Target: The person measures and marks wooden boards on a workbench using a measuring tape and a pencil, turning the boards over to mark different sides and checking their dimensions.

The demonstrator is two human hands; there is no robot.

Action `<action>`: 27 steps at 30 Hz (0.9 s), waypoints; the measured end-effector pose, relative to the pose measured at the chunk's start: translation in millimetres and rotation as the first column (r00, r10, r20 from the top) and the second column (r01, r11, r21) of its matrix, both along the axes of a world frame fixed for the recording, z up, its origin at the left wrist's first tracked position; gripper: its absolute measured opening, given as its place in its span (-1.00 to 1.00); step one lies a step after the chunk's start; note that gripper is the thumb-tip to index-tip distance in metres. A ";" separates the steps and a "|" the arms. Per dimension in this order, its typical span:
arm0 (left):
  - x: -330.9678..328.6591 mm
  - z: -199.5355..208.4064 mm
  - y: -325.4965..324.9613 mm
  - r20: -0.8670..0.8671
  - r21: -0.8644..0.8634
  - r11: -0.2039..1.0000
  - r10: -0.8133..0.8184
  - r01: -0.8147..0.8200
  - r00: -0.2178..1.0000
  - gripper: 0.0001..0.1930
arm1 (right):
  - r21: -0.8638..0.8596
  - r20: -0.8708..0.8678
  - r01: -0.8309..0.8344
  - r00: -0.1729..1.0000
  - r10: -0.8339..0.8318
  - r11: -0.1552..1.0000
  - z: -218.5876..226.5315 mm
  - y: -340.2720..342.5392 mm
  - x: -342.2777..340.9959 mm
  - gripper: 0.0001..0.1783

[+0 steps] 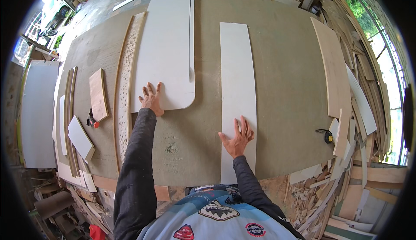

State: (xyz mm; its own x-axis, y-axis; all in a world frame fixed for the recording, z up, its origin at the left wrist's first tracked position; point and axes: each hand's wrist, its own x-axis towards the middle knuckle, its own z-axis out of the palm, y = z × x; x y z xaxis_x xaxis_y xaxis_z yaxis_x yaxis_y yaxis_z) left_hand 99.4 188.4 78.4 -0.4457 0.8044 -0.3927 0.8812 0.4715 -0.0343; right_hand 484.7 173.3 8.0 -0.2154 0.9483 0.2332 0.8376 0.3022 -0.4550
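Note:
A wide white board with one rounded corner lies on the large worktable. Spread across its near left corner, the fingers of my left hand press flat on it. A narrow strip of white board runs along the wide board's right edge. To the right, a long white plank reaches to the table's near edge, close to my body. My right hand rests on this plank with fingers apart, the thumb near its left edge. Neither hand grips anything.
Left of the wide board lie a speckled wooden strip, a small plywood piece, a white offcut and an orange-and-black tool. A tape measure sits at right beside a long wooden board. Scrap wood heaps around the table.

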 end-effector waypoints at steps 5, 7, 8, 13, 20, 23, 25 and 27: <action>-2.4 -1.0 4.9 0.014 -0.003 1.000 0.011 -0.011 1.000 0.33 | -0.002 -0.006 0.000 1.000 0.000 1.000 3.6 -0.2 -0.3 -0.11; -3.2 -1.4 6.6 0.015 -0.001 1.000 0.009 -0.009 1.000 0.34 | -0.010 -0.009 0.003 1.000 -0.003 1.000 4.1 -0.2 0.2 -0.10; -3.9 -1.3 7.0 0.016 0.000 1.000 0.008 -0.008 1.000 0.34 | -0.011 -0.010 0.004 1.000 -0.004 1.000 3.1 -0.2 0.2 -0.09; -5.6 -1.2 10.2 0.024 -0.001 1.000 0.009 -0.009 1.000 0.34 | -0.021 -0.012 0.009 1.000 -0.009 1.000 1.3 0.9 0.9 -0.05; -10.2 -6.1 11.4 0.022 0.001 1.000 0.014 -0.014 1.000 0.35 | -0.017 -0.004 0.007 1.000 -0.007 1.000 5.0 0.7 -1.1 -0.10; -8.8 -5.5 14.1 0.014 0.000 1.000 0.006 -0.006 1.000 0.35 | -0.013 -0.013 0.008 1.000 -0.008 1.000 3.7 0.9 0.6 -0.10; -7.9 -3.8 14.8 0.014 0.000 1.000 0.007 -0.007 1.000 0.35 | -0.014 -0.015 0.006 1.000 -0.006 1.000 4.3 1.3 0.7 -0.11; -7.5 -1.9 15.1 0.018 -0.007 1.000 0.012 -0.012 1.000 0.35 | -0.013 -0.011 0.006 1.000 -0.006 1.000 5.2 1.1 0.3 -0.11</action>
State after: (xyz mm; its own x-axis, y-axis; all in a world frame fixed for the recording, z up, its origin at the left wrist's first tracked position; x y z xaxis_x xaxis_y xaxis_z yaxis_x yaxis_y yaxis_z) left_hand 92.0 203.5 76.6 -0.4483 0.7962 -0.4062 0.8759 0.4821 -0.0217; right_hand 485.0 174.4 13.2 -0.2073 0.9526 0.2228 0.8344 0.2911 -0.4680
